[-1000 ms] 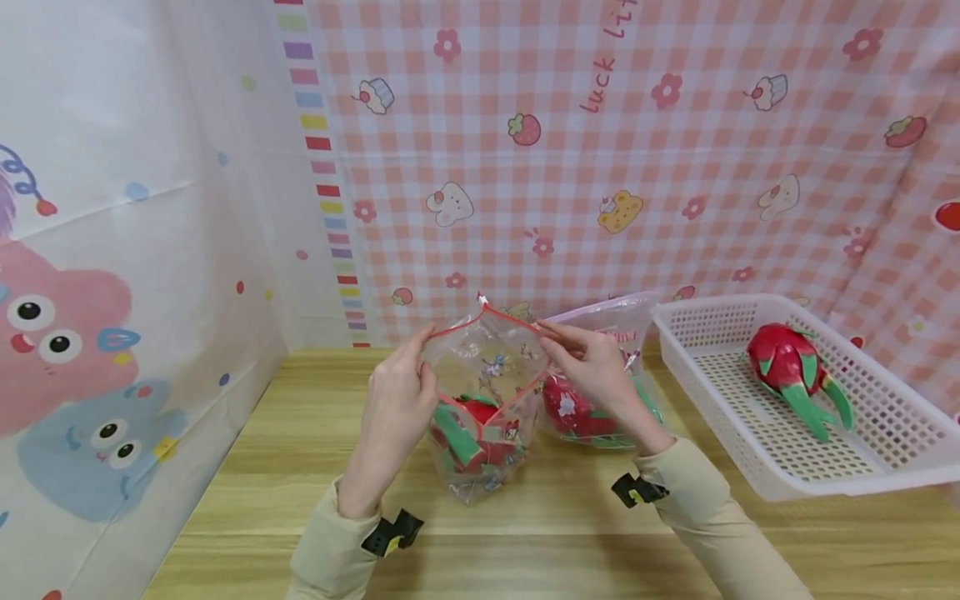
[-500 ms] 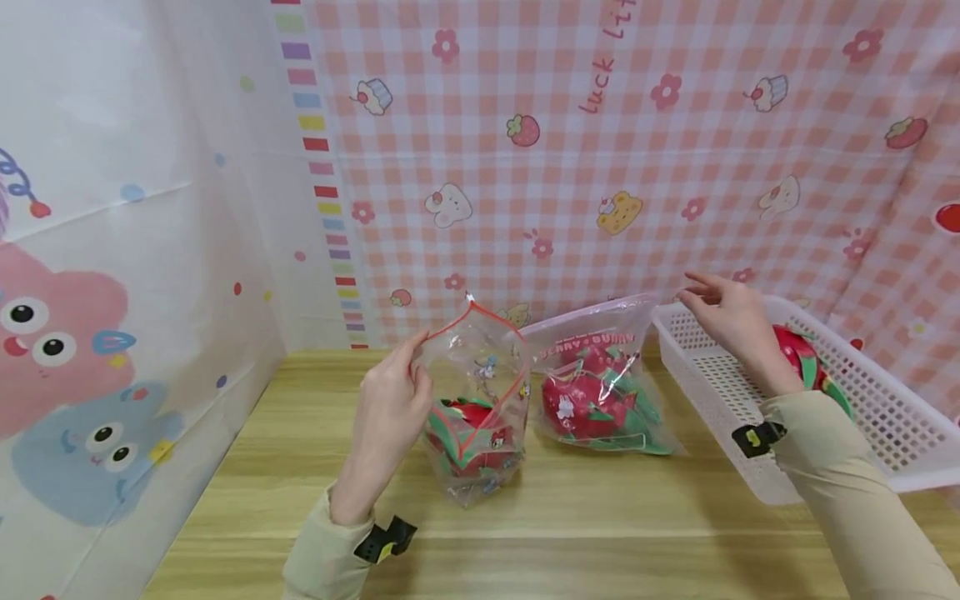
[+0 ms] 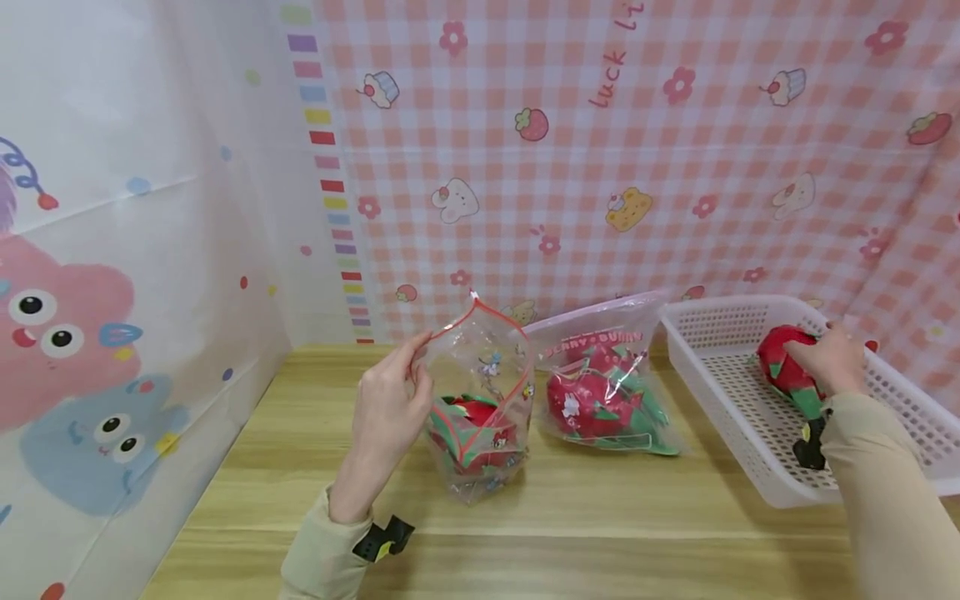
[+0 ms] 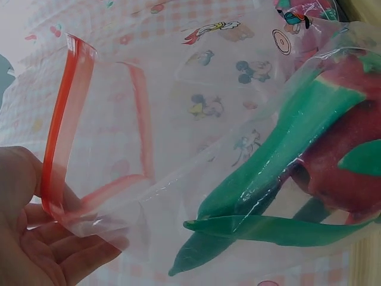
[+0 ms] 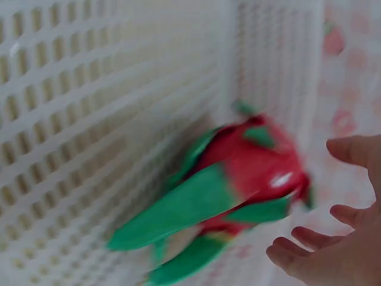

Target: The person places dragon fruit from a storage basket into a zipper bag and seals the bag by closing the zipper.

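Note:
My left hand (image 3: 390, 408) pinches the left edge of a clear zip bag (image 3: 517, 350) with a red seal and cartoon prints. The bag's mouth gapes, and a red dragon fruit with long green scales (image 4: 351, 155) lies inside it, seen through the plastic in the left wrist view. My right hand (image 3: 832, 358) is over the white basket, right beside a second dragon fruit (image 3: 780, 362). In the right wrist view its fingers (image 5: 309, 238) are spread and apart, with that dragon fruit (image 5: 262, 161) just past the fingertips.
A closed-looking pink-topped zip bag (image 3: 600, 408) holding dragon fruit stands between the red-sealed bag and the white plastic basket (image 3: 720, 400). All rest on a wooden table (image 3: 570, 533). A checked cloth (image 3: 570, 167) hangs close behind.
My right hand has let go of the red-sealed bag's right edge and moved right, over to the dragon fruit in the basket. My left hand has kept its pinch on the bag.

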The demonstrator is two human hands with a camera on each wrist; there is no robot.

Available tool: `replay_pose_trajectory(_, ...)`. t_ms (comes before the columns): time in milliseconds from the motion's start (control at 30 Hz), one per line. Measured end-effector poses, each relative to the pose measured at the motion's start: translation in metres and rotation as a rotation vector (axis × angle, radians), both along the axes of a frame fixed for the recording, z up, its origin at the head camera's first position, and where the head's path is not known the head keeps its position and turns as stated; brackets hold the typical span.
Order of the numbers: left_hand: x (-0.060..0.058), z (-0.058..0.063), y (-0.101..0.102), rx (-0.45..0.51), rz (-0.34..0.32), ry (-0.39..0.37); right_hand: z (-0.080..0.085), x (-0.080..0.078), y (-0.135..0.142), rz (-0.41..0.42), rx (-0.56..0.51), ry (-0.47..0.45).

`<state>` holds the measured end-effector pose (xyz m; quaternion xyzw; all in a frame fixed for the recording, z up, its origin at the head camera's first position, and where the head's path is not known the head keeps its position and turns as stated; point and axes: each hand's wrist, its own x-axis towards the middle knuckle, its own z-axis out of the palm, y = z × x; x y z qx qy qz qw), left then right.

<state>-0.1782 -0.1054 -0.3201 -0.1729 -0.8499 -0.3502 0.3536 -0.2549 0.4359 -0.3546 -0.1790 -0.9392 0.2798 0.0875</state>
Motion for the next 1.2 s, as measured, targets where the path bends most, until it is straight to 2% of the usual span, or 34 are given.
replay_pose_trajectory(167,0.000,-0.001,-0.001,0.006,-0.013,0.016,-0.020,0.010,0.018,-0.013,-0.027,-0.099)
replay_pose_trajectory(433,-0.001,-0.004,-0.001,0.052,-0.006,0.010,-0.039,0.004,0.023,0.006,-0.043,-0.111)
replay_pose_trajectory(533,-0.001,-0.004,-0.001,0.063,-0.003,0.012,-0.039,0.004,0.022,0.001,-0.027,-0.142)
replay_pose_trajectory(700,-0.001,-0.003,-0.001,0.069,0.009,0.017,-0.034,0.000,0.015,0.047,0.018,-0.178)
replay_pose_trajectory(900,-0.001,-0.001,0.000,0.061,0.006,0.017,-0.034,-0.003,0.012,0.095,0.107,-0.197)
replay_pose_trajectory(1067,-0.001,-0.002,0.000,0.059,0.000,0.022,-0.038,-0.005,0.015,0.085,0.207,-0.195)
replay_pose_trajectory(1200,-0.002,-0.003,0.000,0.058,-0.003,0.018,-0.042,-0.007,0.015,0.107,0.184,-0.181)
